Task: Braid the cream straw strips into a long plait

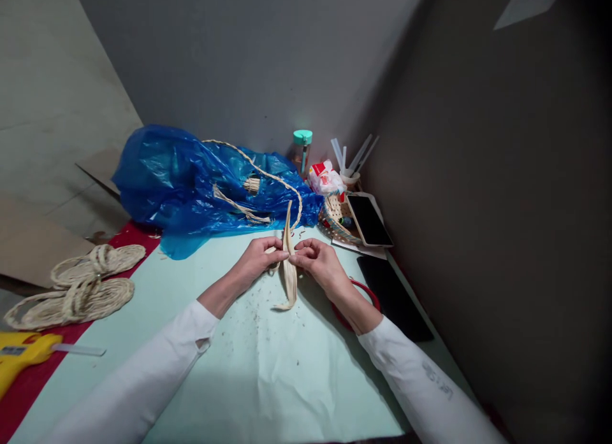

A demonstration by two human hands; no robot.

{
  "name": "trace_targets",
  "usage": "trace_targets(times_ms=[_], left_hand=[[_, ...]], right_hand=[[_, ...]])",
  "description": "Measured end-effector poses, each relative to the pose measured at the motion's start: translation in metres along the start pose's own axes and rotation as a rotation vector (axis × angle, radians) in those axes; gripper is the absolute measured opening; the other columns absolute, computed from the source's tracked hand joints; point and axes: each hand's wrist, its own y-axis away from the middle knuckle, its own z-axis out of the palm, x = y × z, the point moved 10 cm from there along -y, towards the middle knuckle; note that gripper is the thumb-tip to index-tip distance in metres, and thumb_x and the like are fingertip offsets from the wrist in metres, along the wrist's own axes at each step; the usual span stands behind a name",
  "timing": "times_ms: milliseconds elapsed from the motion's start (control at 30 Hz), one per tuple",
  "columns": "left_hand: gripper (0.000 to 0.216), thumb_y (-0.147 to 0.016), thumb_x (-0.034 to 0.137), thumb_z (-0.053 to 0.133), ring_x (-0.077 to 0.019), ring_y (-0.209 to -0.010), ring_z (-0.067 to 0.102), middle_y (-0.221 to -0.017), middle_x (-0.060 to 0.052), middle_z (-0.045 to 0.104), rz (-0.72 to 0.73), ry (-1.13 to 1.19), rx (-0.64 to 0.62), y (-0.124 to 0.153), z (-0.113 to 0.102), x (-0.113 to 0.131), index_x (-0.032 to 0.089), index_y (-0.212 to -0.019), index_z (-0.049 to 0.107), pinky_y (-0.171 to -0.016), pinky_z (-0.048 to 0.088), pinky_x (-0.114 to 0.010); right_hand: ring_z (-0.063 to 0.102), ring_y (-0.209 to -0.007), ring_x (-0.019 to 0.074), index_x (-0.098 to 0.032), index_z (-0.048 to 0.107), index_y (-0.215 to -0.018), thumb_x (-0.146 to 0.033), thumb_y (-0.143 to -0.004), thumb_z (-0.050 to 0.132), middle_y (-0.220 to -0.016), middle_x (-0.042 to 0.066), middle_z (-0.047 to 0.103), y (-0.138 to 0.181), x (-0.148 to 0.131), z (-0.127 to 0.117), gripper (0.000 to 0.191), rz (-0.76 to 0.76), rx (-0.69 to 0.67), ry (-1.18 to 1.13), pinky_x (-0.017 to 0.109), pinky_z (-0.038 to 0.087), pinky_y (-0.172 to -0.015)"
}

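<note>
A pale dried husk strip (289, 281) hangs upright between my two hands over the table. My left hand (261, 259) pinches its left edge between thumb and fingertips. From the other side, my right hand (319, 260) pinches the same strip at about the same height. Just behind the hands, a thin braided cord (268, 173) curves down from a blue plastic bag (162, 170) toward the strip. Whether the cord joins the strip is hidden by the fingers. Another bunch of loose fibre (241, 208) lies on the bag.
Woven sandals (90, 297) and a yellow glue gun (29, 355) lie at the left. A phone (370, 221) rests by a small basket (335, 209) at the back right. Red-handled scissors (370, 294) lie partly under my right wrist, near a black flat piece (396, 297). A wall stands close on the right.
</note>
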Motion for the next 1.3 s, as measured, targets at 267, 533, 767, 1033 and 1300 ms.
trace_targets(times_ms=[267,533,767,1033,1300], left_hand=[[0.024,-0.068,0.034,0.069,-0.0051,-0.043,0.029,-0.051,0.006,0.041,-0.027,-0.003,-0.020,-0.004,0.000,-0.008,0.013,-0.073,0.059,-0.044,0.016,-0.022],[0.026,-0.072,0.037,0.066,-0.0050,-0.042,0.027,-0.049,0.007,0.037,-0.025,-0.013,-0.038,-0.005,0.003,-0.010,0.015,-0.067,0.053,-0.044,0.016,-0.021],[0.026,-0.073,0.038,0.064,-0.0058,-0.043,0.027,-0.050,0.007,0.037,-0.017,-0.041,-0.033,-0.004,0.003,-0.009,0.016,-0.066,0.053,-0.044,0.017,-0.022],[0.025,-0.073,0.036,0.065,-0.0064,-0.044,0.030,-0.050,0.006,0.040,-0.002,-0.077,-0.025,-0.003,0.000,-0.008,0.015,-0.065,0.056,-0.045,0.017,-0.022],[0.032,-0.074,0.043,0.064,-0.0044,-0.041,0.025,-0.050,0.006,0.039,-0.043,-0.012,-0.045,-0.005,0.003,-0.012,0.016,-0.062,0.050,-0.043,0.014,-0.022]], right_hand=[[0.046,-0.047,0.0075,-0.016,0.052,-0.082,-0.031,-0.062,0.071,-0.055,-0.006,0.054,0.001,0.001,-0.002,0.031,0.035,0.021,-0.028,0.019,0.033,-0.045],[0.041,-0.041,0.0045,-0.014,0.058,-0.076,-0.027,-0.065,0.065,-0.056,-0.004,0.054,-0.002,0.005,0.004,0.018,0.036,-0.053,0.117,0.017,0.030,-0.039],[0.033,-0.032,0.0038,-0.017,0.053,-0.077,-0.027,-0.068,0.062,-0.047,-0.008,0.049,0.002,0.009,0.010,0.016,0.071,-0.102,0.108,0.017,0.022,-0.031],[0.043,-0.037,0.0056,-0.016,0.054,-0.068,-0.027,-0.067,0.065,-0.055,-0.004,0.057,-0.003,0.014,0.008,0.015,0.026,-0.106,0.224,0.018,0.033,-0.037],[0.035,-0.035,0.0042,-0.016,0.053,-0.065,-0.030,-0.069,0.061,-0.047,-0.007,0.046,0.002,0.008,0.009,0.017,0.100,-0.143,0.102,0.018,0.025,-0.035]])
